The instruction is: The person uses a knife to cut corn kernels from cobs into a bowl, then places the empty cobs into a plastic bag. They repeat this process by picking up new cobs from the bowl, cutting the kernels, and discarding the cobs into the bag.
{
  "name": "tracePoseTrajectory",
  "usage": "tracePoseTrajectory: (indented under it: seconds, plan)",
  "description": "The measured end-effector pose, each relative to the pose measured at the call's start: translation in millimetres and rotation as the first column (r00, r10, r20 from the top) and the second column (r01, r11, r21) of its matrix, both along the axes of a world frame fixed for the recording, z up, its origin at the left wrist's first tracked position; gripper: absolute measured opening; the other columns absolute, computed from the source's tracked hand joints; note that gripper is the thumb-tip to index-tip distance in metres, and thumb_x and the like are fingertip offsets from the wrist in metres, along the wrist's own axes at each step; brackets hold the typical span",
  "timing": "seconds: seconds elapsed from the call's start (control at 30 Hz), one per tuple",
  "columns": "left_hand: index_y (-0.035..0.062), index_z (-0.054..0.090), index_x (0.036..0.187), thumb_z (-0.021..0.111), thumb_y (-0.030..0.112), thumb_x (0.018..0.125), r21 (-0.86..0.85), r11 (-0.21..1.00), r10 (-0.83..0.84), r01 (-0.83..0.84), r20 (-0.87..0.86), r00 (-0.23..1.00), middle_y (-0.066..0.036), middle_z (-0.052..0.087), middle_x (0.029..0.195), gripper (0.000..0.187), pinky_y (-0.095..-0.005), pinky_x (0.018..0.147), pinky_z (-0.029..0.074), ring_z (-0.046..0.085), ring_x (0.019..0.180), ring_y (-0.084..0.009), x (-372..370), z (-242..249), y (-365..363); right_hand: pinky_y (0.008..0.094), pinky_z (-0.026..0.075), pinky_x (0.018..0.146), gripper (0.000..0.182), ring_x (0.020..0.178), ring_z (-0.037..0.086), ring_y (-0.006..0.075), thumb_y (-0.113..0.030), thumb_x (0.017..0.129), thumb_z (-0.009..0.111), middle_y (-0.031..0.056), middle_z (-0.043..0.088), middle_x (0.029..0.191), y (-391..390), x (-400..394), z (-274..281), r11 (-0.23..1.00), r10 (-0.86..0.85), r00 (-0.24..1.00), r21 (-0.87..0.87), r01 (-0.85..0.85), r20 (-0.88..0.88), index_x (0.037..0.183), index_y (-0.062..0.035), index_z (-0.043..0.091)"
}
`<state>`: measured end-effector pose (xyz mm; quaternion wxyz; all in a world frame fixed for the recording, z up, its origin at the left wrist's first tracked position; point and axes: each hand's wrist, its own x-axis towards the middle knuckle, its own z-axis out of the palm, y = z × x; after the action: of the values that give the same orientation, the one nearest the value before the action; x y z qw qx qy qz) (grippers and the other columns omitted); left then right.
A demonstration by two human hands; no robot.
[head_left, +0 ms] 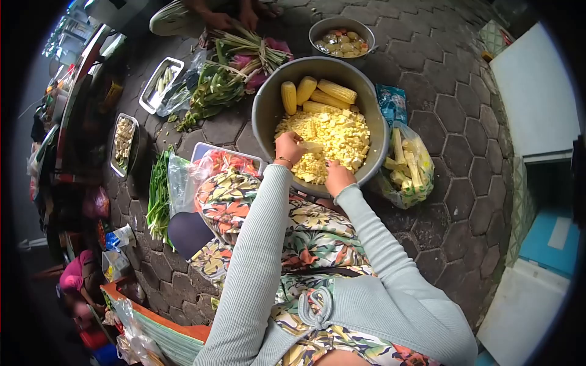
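Note:
A large grey basin (pixel 260 122) in front of me holds cut yellow corn kernels (pixel 345 137). Whole peeled corn cobs (pixel 336 93) lie on the kernels at its far side. Inside the near left part of the basin, my left hand (pixel 289 148) is closed, with a pale piece showing at its fingertips that I cannot clearly make out. My right hand (pixel 339 178) reaches over the near rim, fingers closed low against the kernels. A small dark bit shows by its fingertips; whatever it grips is mostly hidden.
A plastic bag of stripped cobs (pixel 408 168) stands right of the basin, a metal bowl (pixel 360 55) behind it. Leafy bundles (pixel 226 91), trays and green onions (pixel 160 198) lie left on the paving. Another person's hands (pixel 229 19) are at the top.

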<state>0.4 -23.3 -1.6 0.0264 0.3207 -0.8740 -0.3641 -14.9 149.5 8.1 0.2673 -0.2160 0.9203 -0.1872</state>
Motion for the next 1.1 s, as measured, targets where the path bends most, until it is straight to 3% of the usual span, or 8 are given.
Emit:
tracePoseTrajectory:
  seconds: [0.13, 0.27, 0.5, 0.63, 0.67, 0.77, 0.9, 1.1]
  plan:
    - [0.0006, 0.061, 0.065, 0.073, 0.016, 0.047, 0.007, 0.999, -0.034, 0.034, -0.027, 0.999, -0.013, 0.058, 0.063, 0.027, -0.0319, 0.058, 0.046, 0.058, 0.062, -0.0248, 0.4, 1.0, 0.9, 0.0422, 0.047, 0.067, 0.024, 0.078, 0.06, 0.0325, -0.018, 0.087, 0.033, 0.0201, 0.06, 0.079, -8.7, 5.2, -5.5, 0.998, 0.016, 1.0, 0.067, -0.015, -0.005, 0.09, 0.0007, 0.047]
    - [0.0001, 0.061, 0.066, 0.072, 0.016, 0.048, -0.002, 0.996, -0.092, 0.092, -0.052, 0.994, -0.015, 0.059, 0.066, 0.027, -0.0318, 0.06, 0.046, 0.059, 0.064, -0.0259, 1.4, -9.5, 1.1, 0.0388, 0.048, 0.069, 0.026, 0.082, 0.06, 0.0295, -0.018, 0.088, 0.033, 0.0184, 0.061, 0.084, -18.3, -8.5, -33.5, 0.992, 0.01, 1.0, 0.128, -0.011, 0.005, 0.094, 0.0006, 0.049]
    - [-0.0001, 0.061, 0.066, 0.071, 0.015, 0.048, -0.066, 0.997, -0.045, 0.039, -0.077, 0.996, -0.015, 0.059, 0.067, 0.026, -0.0313, 0.061, 0.046, 0.059, 0.065, -0.0259, -0.2, 2.1, 6.7, 0.036, 0.049, 0.07, 0.026, 0.084, 0.061, 0.0258, -0.018, 0.087, 0.034, 0.0157, 0.062, 0.088, -39.1, -29.5, -46.4, 0.958, 0.028, 1.0, 0.285, -0.03, 0.013, 0.098, -0.0004, 0.05]
    - [0.0001, 0.06, 0.066, 0.07, 0.014, 0.048, -0.096, 0.993, -0.076, 0.064, -0.122, 0.99, -0.015, 0.059, 0.066, 0.025, -0.0317, 0.061, 0.046, 0.058, 0.064, -0.0272, -2.2, 1.2, 10.7, 0.0381, 0.047, 0.075, 0.028, 0.089, 0.059, 0.0288, -0.018, 0.084, 0.037, 0.017, 0.06, 0.094, -25.0, -30.1, -37.7, 0.975, 0.025, 0.994, 0.217, -0.048, 0.105, 0.096, -0.0015, 0.055]
    - [-0.0001, 0.06, 0.064, 0.07, 0.013, 0.048, -0.122, 0.991, -0.077, 0.058, -0.158, 0.984, -0.015, 0.058, 0.064, 0.024, -0.0326, 0.059, 0.046, 0.057, 0.062, -0.0273, -1.8, -0.8, 11.5, 0.0379, 0.047, 0.075, 0.03, 0.09, 0.058, 0.0294, -0.021, 0.084, 0.038, 0.0165, 0.059, 0.096, -22.4, -26.8, -44.4, 0.97, -0.058, 0.994, 0.242, 0.033, 0.095, 0.097, -0.0034, 0.058]
    - [-0.0003, 0.059, 0.063, 0.069, 0.012, 0.047, -0.104, 0.988, -0.128, 0.114, -0.138, 0.982, -0.016, 0.057, 0.062, 0.022, -0.0329, 0.057, 0.046, 0.057, 0.06, -0.0276, -1.7, -2.8, 10.0, 0.0376, 0.047, 0.076, 0.029, 0.09, 0.058, 0.0299, -0.021, 0.083, 0.039, 0.0166, 0.059, 0.097, -16.4, -26.6, -46.0, 0.969, -0.038, 0.999, 0.244, 0.029, 0.032, 0.097, -0.005, 0.059]
    - [-0.0002, 0.057, 0.059, 0.067, 0.011, 0.049, -0.137, 0.98, -0.165, 0.144, -0.156, 0.974, -0.016, 0.057, 0.06, 0.018, -0.0324, 0.056, 0.046, 0.057, 0.059, -0.0279, 0.3, -6.4, 14.5, 0.0347, 0.048, 0.075, 0.026, 0.093, 0.058, 0.0243, -0.016, 0.084, 0.04, 0.0131, 0.06, 0.098, -32.0, -37.0, -52.5, 0.945, 0.009, 0.997, 0.325, -0.034, 0.079, 0.095, -0.0041, 0.06]
    - [-0.0002, 0.057, 0.059, 0.06, 0.006, 0.052, -0.128, 0.971, -0.215, 0.2, -0.116, 0.97, -0.018, 0.057, 0.064, 0.009, -0.0345, 0.059, 0.046, 0.057, 0.063, -0.0312, 2.1, -5.1, 14.4, 0.0353, 0.047, 0.077, 0.027, 0.094, 0.057, 0.0241, -0.018, 0.082, 0.044, 0.0123, 0.058, 0.103, -22.0, -42.5, -44.7, 0.943, 0.001, 0.995, 0.33, -0.035, 0.102, 0.1, -0.0046, 0.059]
